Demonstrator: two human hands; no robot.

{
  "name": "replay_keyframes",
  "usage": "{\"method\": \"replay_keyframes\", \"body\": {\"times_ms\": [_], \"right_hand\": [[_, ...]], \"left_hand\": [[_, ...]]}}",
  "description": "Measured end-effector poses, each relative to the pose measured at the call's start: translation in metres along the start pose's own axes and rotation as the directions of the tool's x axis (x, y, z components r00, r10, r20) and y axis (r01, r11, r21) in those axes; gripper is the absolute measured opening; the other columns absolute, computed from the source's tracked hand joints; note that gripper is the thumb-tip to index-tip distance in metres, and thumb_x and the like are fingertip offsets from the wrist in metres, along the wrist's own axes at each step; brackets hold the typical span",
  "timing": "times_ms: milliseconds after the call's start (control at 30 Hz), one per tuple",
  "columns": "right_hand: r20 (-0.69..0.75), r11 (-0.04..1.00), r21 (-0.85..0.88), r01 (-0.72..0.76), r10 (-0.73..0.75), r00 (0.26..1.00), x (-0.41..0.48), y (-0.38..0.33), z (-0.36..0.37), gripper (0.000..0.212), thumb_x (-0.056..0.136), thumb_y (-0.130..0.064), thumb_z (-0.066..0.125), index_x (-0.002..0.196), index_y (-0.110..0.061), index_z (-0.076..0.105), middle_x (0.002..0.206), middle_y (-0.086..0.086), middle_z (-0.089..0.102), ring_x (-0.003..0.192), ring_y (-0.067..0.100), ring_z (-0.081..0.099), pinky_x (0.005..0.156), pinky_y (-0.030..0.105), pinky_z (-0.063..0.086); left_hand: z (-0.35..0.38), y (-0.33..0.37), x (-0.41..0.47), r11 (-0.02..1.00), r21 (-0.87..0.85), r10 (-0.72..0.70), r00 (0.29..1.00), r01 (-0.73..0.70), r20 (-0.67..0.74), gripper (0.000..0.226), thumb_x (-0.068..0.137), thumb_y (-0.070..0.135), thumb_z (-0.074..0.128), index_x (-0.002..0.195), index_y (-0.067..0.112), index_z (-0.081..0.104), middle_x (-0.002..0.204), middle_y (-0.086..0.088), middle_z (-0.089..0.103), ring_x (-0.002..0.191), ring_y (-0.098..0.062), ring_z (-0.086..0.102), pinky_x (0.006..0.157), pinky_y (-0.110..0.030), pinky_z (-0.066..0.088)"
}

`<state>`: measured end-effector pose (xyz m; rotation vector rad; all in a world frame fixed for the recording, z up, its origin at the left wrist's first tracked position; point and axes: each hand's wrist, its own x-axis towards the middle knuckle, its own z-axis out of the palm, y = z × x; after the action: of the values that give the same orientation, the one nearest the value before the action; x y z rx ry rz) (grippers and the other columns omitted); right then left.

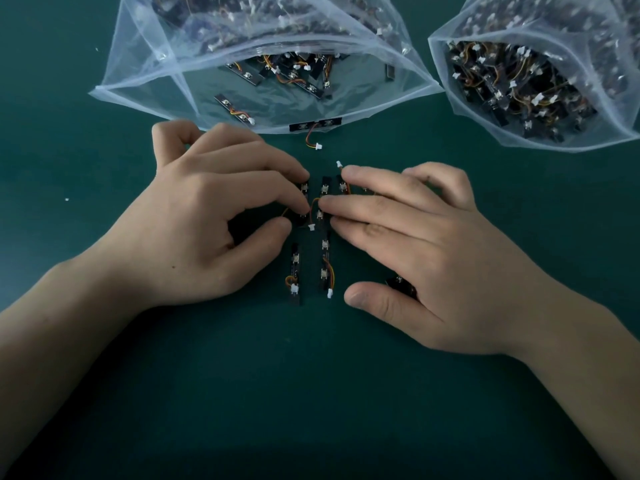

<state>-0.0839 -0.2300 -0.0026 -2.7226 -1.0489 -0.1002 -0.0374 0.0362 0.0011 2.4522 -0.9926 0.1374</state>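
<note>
- Left hand, left of the centre strip: a flip of the thin piece is judged likely if the pinch is tightened on its edge. The wrist is laid low on the counter with knuckles raised and fingers curled. The grip is closed, with the left strip pinched between thumb and forefinger.
- Left strip, just left of the centre strip and roughly parallel to it: its orange lead is looped out under the palm and could be snagged and dragged.
- Centre strip, flat on the counter between the two hands: its white plug lies in the gap toward the left strip, so the leads could be tangled if either piece is slid.
- Near strips, just below the centre strip: they could be knocked out of line by either thumb.
- Right strip, just right of the centre strip: it is partly hidden under a forefinger.
- Right hand, right of the centre strip: the fingers are stretched nearly flat and the grip is apart, with nothing clasped. The centre strip is pressed by the middle fingertip and the right strip by the forefinger. A black piece, half hidden under the palm, could be swept aside.
</note>
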Motion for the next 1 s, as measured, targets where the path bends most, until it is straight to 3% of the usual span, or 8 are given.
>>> {"method": "replay_keyframes", "body": {"times_ms": [600, 767, 867, 1000], "right_hand": [[-0.013, 1.000, 0.010, -0.001, 0.001, 1.000, -0.0002, 0.0001, 0.0007, 0.058, 0.108, -0.054, 0.041, 0.139, -0.012, 0.067, 0.154, 0.001, 0.056, 0.156, 0.023, 0.035, 0.123, 0.048, 0.020], [-0.023, 1.000, 0.019, 0.004, -0.003, 1.000, -0.0004, 0.0000, 0.0012, 0.056, 0.108, -0.054, 0.042, 0.139, -0.014, 0.066, 0.152, 0.002, 0.057, 0.155, 0.024, 0.036, 0.122, 0.048, 0.021], [-0.020, 1.000, 0.015, 0.002, -0.002, 1.000, 0.0002, -0.0002, 0.0012, 0.056, 0.108, -0.054, 0.041, 0.138, -0.014, 0.067, 0.151, 0.002, 0.058, 0.154, 0.025, 0.037, 0.122, 0.048, 0.021], [-0.027, 1.000, -0.006, 0.008, -0.008, 1.000, 0.0003, -0.0006, 0.0012, 0.056, 0.108, -0.054, 0.041, 0.137, -0.014, 0.068, 0.150, 0.002, 0.059, 0.153, 0.025, 0.038, 0.121, 0.048, 0.021]], "left_hand": [[-0.0004, -0.0003, 0.0002, 0.999, 0.024, 0.020, 1.000, -0.020, -0.004, 0.018, 0.092, 0.027, 0.065, 0.101, 0.029, 0.080, 0.122, 0.015, 0.069, 0.118, -0.020, 0.059, 0.096, -0.057, 0.027], [-0.0009, -0.0002, 0.0001, 1.000, 0.026, 0.017, 1.000, -0.017, -0.003, 0.024, 0.091, 0.026, 0.065, 0.111, 0.026, 0.077, 0.124, 0.014, 0.068, 0.119, -0.020, 0.058, 0.095, -0.059, 0.029], [-0.0007, -0.0010, 0.0000, 0.999, 0.037, 0.019, 1.000, -0.019, 0.012, 0.022, 0.092, 0.029, 0.064, 0.108, 0.028, 0.078, 0.125, 0.014, 0.067, 0.120, -0.022, 0.057, 0.095, -0.062, 0.031], [-0.0010, -0.0003, 0.0005, 0.999, 0.047, 0.000, 1.000, 0.000, -0.003, 0.018, 0.093, 0.029, 0.062, 0.101, 0.027, 0.078, 0.123, 0.015, 0.068, 0.119, -0.022, 0.058, 0.095, -0.056, 0.027]]}}
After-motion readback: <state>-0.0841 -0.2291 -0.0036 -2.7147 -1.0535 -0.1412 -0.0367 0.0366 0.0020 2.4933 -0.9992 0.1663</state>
